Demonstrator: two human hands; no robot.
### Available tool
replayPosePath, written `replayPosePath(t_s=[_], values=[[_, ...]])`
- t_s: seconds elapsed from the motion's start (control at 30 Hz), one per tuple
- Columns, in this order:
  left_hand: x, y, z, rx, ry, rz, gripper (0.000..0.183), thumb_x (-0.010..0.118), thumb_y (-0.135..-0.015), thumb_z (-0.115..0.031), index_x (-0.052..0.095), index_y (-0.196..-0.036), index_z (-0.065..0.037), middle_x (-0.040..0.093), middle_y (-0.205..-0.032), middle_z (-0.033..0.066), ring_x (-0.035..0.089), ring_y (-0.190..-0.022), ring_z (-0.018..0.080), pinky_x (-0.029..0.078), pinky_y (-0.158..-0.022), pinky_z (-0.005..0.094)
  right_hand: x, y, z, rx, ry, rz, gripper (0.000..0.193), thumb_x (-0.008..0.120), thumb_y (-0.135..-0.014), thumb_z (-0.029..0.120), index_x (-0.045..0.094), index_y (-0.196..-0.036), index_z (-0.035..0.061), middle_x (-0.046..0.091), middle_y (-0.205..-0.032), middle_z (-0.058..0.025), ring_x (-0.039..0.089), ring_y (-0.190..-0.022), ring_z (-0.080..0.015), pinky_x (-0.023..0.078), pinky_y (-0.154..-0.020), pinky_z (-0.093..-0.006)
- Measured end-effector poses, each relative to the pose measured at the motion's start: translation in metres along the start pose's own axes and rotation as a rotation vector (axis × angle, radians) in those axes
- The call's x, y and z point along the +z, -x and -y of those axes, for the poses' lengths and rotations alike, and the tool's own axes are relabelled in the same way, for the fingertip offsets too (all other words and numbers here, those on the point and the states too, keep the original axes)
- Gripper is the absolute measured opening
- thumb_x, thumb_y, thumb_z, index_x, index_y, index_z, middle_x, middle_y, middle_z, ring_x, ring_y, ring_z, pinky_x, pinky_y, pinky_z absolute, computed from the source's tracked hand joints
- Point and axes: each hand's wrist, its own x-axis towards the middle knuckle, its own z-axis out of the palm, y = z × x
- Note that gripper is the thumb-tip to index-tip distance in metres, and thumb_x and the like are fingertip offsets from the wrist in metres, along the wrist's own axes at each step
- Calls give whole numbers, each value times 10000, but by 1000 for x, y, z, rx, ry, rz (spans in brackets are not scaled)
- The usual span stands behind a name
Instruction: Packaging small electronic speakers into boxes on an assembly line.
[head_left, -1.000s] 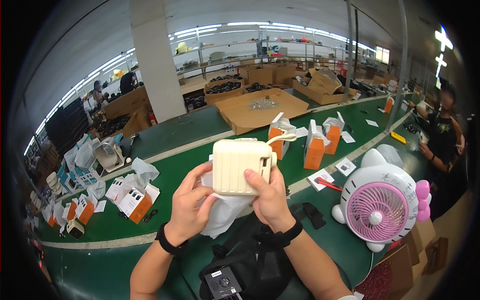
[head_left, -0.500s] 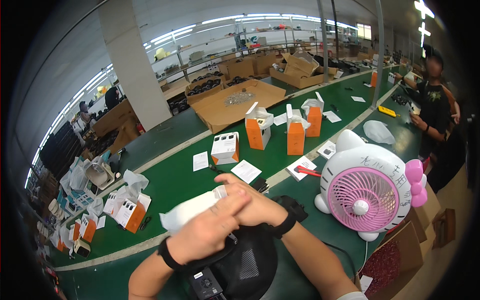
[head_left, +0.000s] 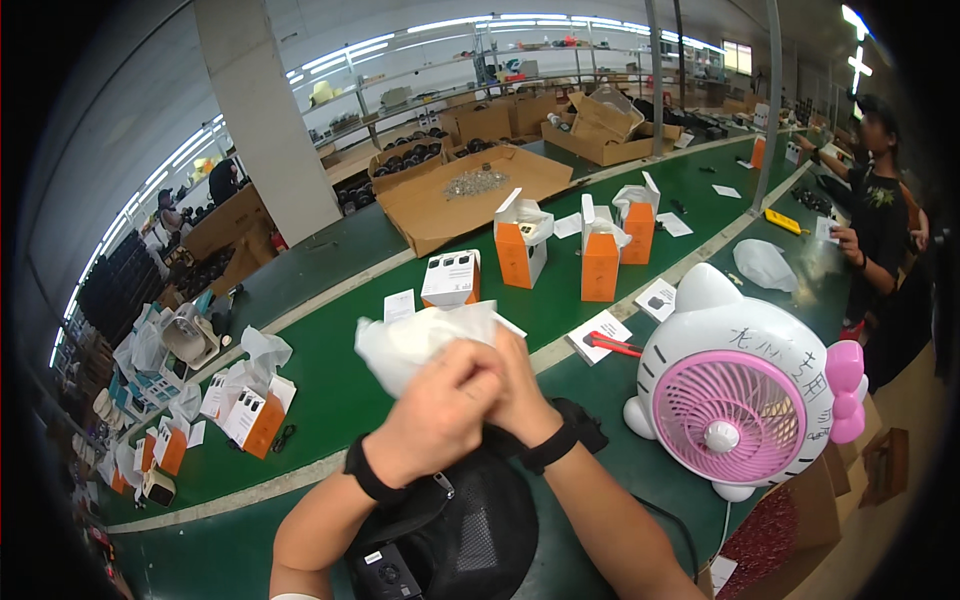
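Observation:
A translucent white plastic bag (head_left: 405, 350) is bunched between my hands above the green bench, and its loose part spreads out to the far left. My left hand (head_left: 437, 408) has its fingers curled on the near end of the bag. Pressed against it, my right hand (head_left: 520, 392) also grips the bag, with some of its fingers hidden behind the left. Whatever the bag contains cannot be made out. Below my wrists lies a black mesh pouch (head_left: 485, 535) with a zipper, and a small black box-shaped device (head_left: 385, 575) rests by it.
A white and pink fan (head_left: 725, 425) stands close at right. Open orange and white boxes (head_left: 518, 255) line the green belt (head_left: 330, 330), beside a closed box (head_left: 450, 278). More boxes (head_left: 250, 420) sit at left. Red-handled scissors (head_left: 612, 343) lie on a leaflet. A co-worker (head_left: 880, 210) stands far right.
My hands have come together and risen slightly, away from me. The bag has gone from a long wrapped shape to a puffed, spread one. The view has shifted a little.

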Motion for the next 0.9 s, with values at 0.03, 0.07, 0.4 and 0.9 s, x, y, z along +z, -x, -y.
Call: replayPosePath(t_s=[0.03, 0.07, 0.4, 0.9], values=[[8, -5, -5, 120, -37, -9, 268, 573, -607, 165, 597, -818, 1, 538, -916, 89, 565, -766, 206, 487, -669, 308, -5, -1, -8, 76, -191, -99, 429, 687, -681, 172, 587, -1066, 12, 612, -991, -224, 601, -902, -390, 489, -758, -395], [12, -6, -2, 119, -34, -10, 268, 573, -607, 165, 597, -818, 1, 538, -916, 89, 565, -766, 206, 487, -669, 308, -10, -4, -10, 296, -303, -176, 379, 686, -695, 145, 595, -1035, 4, 629, -934, -205, 624, -845, -355, 492, -729, -382], [68, -43, 289, -298, -388, -117, 438, 687, -791, -260, 591, -1156, -38, 642, -1054, 161, 612, -966, 272, 465, -867, 411, -77, -9, -16, 418, -1184, -663, 417, 519, -943, 305, 450, -1283, 74, 533, -1253, -95, 553, -1095, -242, 490, -890, -413], [178, 57, 465, -62, 226, 323, 440, 672, -772, -186, 577, -1176, -40, 593, -1180, 172, 580, -1062, 299, 447, -920, 398, -49, -3, -11, 504, -772, -559, 339, 585, -913, 178, 480, -1227, 103, 549, -1137, -50, 576, -979, -179, 518, -766, -377]])
